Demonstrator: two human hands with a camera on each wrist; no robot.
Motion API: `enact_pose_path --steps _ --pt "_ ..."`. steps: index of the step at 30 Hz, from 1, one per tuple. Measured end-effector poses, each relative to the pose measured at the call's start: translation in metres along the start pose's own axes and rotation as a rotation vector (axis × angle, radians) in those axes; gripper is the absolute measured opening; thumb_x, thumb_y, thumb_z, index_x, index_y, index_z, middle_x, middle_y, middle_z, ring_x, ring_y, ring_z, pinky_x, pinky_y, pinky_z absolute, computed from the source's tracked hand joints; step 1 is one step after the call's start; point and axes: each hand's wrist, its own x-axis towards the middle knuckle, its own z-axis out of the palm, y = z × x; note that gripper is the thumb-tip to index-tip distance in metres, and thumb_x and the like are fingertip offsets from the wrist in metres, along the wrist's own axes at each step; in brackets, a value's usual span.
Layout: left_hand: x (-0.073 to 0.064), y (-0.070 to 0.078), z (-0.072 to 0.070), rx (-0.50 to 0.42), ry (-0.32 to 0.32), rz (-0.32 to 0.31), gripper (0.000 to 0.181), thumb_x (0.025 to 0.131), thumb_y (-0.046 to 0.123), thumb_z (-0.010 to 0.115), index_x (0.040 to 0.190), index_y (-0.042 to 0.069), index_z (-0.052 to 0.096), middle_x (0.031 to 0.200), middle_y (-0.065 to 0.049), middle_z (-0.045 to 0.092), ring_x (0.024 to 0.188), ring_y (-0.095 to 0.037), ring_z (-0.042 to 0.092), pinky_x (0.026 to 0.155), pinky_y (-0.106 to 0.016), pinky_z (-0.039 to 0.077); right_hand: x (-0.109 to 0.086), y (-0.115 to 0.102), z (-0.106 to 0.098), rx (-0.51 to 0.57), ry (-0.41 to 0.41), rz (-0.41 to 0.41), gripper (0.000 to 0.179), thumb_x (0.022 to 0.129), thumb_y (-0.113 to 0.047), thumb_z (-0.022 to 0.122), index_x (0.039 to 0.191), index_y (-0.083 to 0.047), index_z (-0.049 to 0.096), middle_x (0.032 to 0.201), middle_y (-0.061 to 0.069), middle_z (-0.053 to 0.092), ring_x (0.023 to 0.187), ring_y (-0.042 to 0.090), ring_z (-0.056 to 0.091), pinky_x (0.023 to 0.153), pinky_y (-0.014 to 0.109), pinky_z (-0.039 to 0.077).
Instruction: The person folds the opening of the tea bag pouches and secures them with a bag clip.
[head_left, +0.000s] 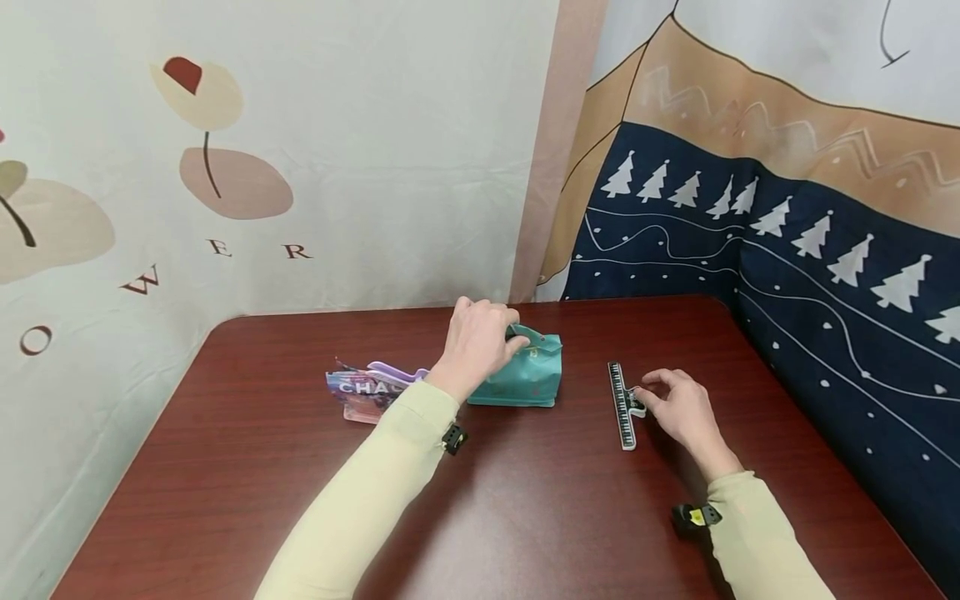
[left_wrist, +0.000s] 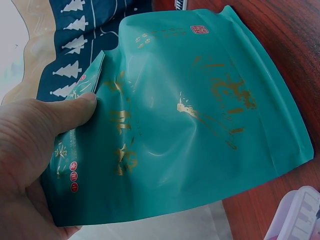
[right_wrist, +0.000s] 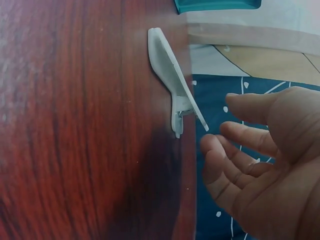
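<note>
One left hand [head_left: 480, 335]: clamped on glossy, gold-printed teal pouch [head_left: 528, 379]
Right hand [head_left: 681, 410]: fingers apart, just beside long black-and-white piano-key-patterned clip [head_left: 622, 410]

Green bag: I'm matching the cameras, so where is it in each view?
Head: green bag, slightly below and right of centre.
Left wrist: green bag, filling the middle.
Right wrist: green bag, partly, top edge right of centre.
Shared landmark: navy cloth, respectively right, upper left, right.

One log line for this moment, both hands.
left hand: pinches teal bag | right hand: beside black clip, not gripping | black clip: on table | teal bag: upright
</note>
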Motion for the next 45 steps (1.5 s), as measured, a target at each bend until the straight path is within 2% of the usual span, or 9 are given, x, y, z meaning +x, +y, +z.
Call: enact_pose_path --steps 7,18,25,30,33,37,41,45 --pt "0.0 0.0 0.0 0.003 -0.003 0.003 0.025 0.09 0.044 0.08 0.096 0.02 0.078 0.086 0.002 0.075 0.078 -0.021 0.065 0.076 -0.038 0.04 0.001 0.002 0.001 -0.017 -0.092 0.069 0.034 0.093 -0.019 0.074 0.113 0.007 0.066 0.103 0.024 0.066 0.094 0.039 0.06 0.084 0.054 0.048" --pt "0.001 0.0 0.001 0.003 0.001 0.004 0.025 0.089 0.044 0.08 0.097 0.02 0.079 0.088 0.002 0.076 0.079 -0.02 0.066 0.076 -0.038 0.04 0.003 0.002 0.002 -0.057 -0.19 0.11 0.029 0.091 -0.022 0.076 0.103 0.002 0.067 0.093 0.015 0.065 0.086 0.03 0.058 0.075 0.041 0.046" --pt "0.001 0.0 0.0 0.0 -0.001 0.006 0.026 0.089 0.045 0.08 0.099 0.02 0.079 0.087 0.002 0.075 0.079 -0.02 0.066 0.076 -0.038 0.04 0.003 0.001 0.003 -0.06 -0.184 0.108 0.024 0.09 -0.022 0.076 0.094 -0.001 0.065 0.085 0.011 0.061 0.08 0.027 0.055 0.07 0.037 0.042" --pt "0.001 -0.001 -0.003 -0.003 -0.011 0.012 0.025 0.089 0.044 0.081 0.09 0.02 0.076 0.079 0.004 0.072 0.077 -0.021 0.065 0.076 -0.039 0.04 0.004 -0.002 0.001 -0.065 -0.182 0.095 0.022 0.09 -0.02 0.076 0.093 -0.001 0.064 0.095 0.019 0.063 0.083 0.031 0.057 0.074 0.043 0.046" --pt "0.002 0.0 -0.007 0.001 -0.035 0.012 0.025 0.089 0.045 0.08 0.089 0.02 0.075 0.078 0.005 0.071 0.077 -0.02 0.064 0.077 -0.039 0.039 0.005 -0.005 0.0 -0.046 -0.197 0.111 0.021 0.091 -0.018 0.075 0.094 -0.002 0.063 0.095 0.02 0.064 0.076 0.026 0.062 0.068 0.041 0.048" --pt "0.003 0.002 -0.013 0.0 -0.068 0.016 0.025 0.089 0.044 0.08 0.095 0.02 0.077 0.086 0.006 0.074 0.079 -0.02 0.064 0.08 -0.039 0.039 0.006 -0.007 -0.002 -0.011 -0.219 0.141 0.018 0.092 -0.015 0.072 0.095 -0.002 0.061 0.081 0.012 0.064 0.06 0.017 0.062 0.058 0.033 0.045" --pt "0.005 0.006 -0.02 -0.019 -0.071 0.026 0.021 0.088 0.039 0.082 0.098 0.02 0.079 0.089 0.005 0.072 0.082 -0.019 0.064 0.08 -0.038 0.04 0.006 -0.009 -0.002 -0.023 -0.216 0.132 0.016 0.092 -0.015 0.072 0.093 -0.003 0.062 0.074 0.007 0.065 0.064 0.017 0.06 0.061 0.033 0.042" --pt "0.006 0.009 -0.026 -0.04 -0.043 0.041 0.014 0.089 0.027 0.083 0.1 0.02 0.081 0.092 0.004 0.071 0.085 -0.02 0.064 0.078 -0.036 0.042 0.007 -0.01 -0.003 -0.033 -0.216 0.123 0.015 0.092 -0.015 0.072 0.092 -0.004 0.062 0.075 0.008 0.065 0.069 0.02 0.059 0.065 0.035 0.042"
